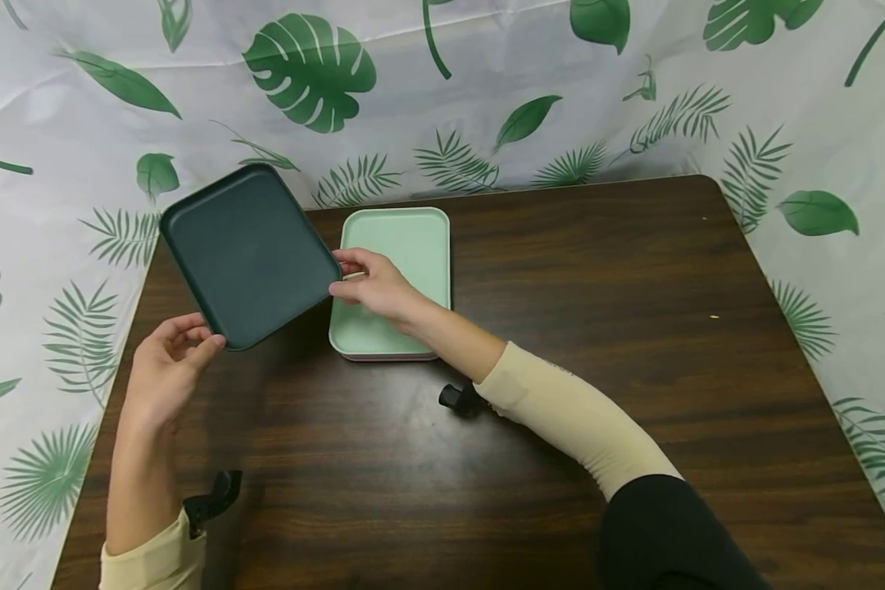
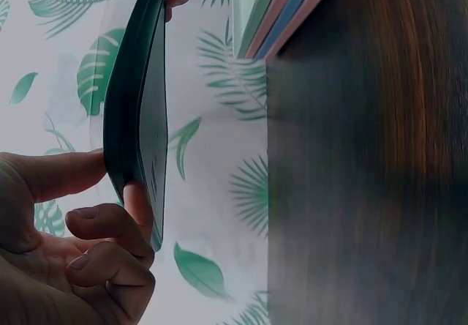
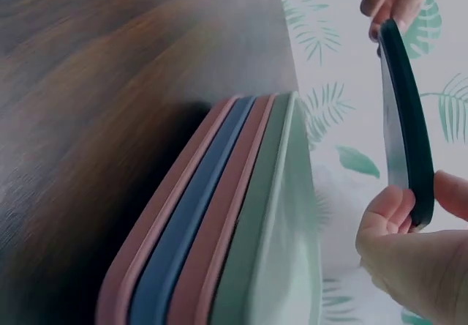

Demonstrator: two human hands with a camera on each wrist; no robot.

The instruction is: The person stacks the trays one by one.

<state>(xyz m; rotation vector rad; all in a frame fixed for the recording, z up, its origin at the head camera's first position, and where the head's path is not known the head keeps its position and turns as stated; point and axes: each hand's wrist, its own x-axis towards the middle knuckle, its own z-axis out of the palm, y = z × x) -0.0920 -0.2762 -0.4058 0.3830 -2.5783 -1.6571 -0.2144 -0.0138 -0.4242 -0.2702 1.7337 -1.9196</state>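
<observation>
A dark green tray (image 1: 254, 254) with a low rim is held up over the table's left part, tilted. My left hand (image 1: 168, 365) pinches its near-left corner between thumb and fingers. At its right corner my right hand (image 1: 374, 287) pinches the rim, above a stack of trays. On top of that stack lies a light green tray (image 1: 406, 233). Below it, in the right wrist view, show a pink tray (image 3: 212, 244), a blue tray (image 3: 194, 215) and another pink tray (image 3: 164, 215) at the bottom.
The dark wood table (image 1: 597, 287) reaches to a white cloth (image 1: 442, 98) with green leaf prints behind and at the sides. Black mounts (image 1: 460, 400) sit at both wrists.
</observation>
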